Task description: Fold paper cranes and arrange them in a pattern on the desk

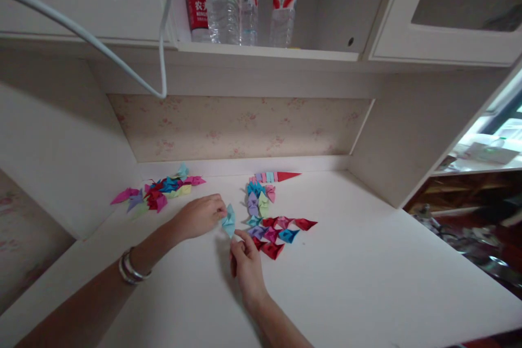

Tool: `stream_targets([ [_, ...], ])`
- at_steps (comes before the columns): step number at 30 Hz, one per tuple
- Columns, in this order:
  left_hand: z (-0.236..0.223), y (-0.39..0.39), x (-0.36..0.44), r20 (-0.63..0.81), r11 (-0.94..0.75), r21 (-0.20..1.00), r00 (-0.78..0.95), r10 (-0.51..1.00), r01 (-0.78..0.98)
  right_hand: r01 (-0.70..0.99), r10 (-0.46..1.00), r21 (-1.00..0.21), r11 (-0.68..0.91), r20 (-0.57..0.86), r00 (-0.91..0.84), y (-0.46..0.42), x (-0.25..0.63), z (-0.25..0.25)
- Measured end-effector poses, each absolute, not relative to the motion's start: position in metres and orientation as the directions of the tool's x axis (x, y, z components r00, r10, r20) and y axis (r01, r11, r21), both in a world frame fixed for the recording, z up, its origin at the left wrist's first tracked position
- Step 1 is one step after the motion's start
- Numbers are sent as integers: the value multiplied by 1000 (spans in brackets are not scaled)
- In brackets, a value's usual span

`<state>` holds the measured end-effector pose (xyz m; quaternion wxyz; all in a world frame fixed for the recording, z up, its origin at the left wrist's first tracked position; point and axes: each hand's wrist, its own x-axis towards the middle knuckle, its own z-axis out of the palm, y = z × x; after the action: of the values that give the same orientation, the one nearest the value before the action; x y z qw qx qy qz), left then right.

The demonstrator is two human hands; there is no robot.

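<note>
Showing a pale-blue origami piece [229, 220] between two hands, seemingly just above the white tabletop [367, 266]. At its nine o'clock, the left hand [202, 216] has its fingers curled together, gripping the edge; at five o'clock, the right hand [248, 269] pinches the lower tip between thumb and index finger, with almost no gap. Uneven pulling could tear the thin paper or open its folds; a careless sweep of the right knuckles could scatter the origami rows [271, 234] near four o'clock. An origami heap [161, 193] lies toward ten o'clock. Beyond, toward twelve, a shelf [265, 53] bears a red-and-white container [198, 2] lettered 农 and "NONG", the remainder hidden, and a clear plastic bottle [284, 16] whose blurred label appears to read 娃哈哈.
</note>
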<state>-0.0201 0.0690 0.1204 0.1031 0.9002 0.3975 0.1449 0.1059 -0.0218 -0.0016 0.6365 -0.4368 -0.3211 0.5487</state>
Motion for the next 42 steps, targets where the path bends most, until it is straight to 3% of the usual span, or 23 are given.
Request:
stream_targets([
  [4,125,88,18,279,-648,350,585,761,676,-312,998,-950,-32,-45,33,-27,91,-18],
  [9,109,106,84,296,-643,317,571,766,698,-3,989,-995,100,100,-105,-36,83,-27],
  [18,72,124,152,254,-647,250,596,762,721,438,965,-860,261,218,-146,-42,91,-13],
  [27,52,139,158,244,-645,189,601,761,740,597,956,-749,287,184,-228,-41,90,-14],
  [42,51,128,152,237,-636,174,595,768,752,638,955,-712,293,188,-229,-41,92,-12],
])
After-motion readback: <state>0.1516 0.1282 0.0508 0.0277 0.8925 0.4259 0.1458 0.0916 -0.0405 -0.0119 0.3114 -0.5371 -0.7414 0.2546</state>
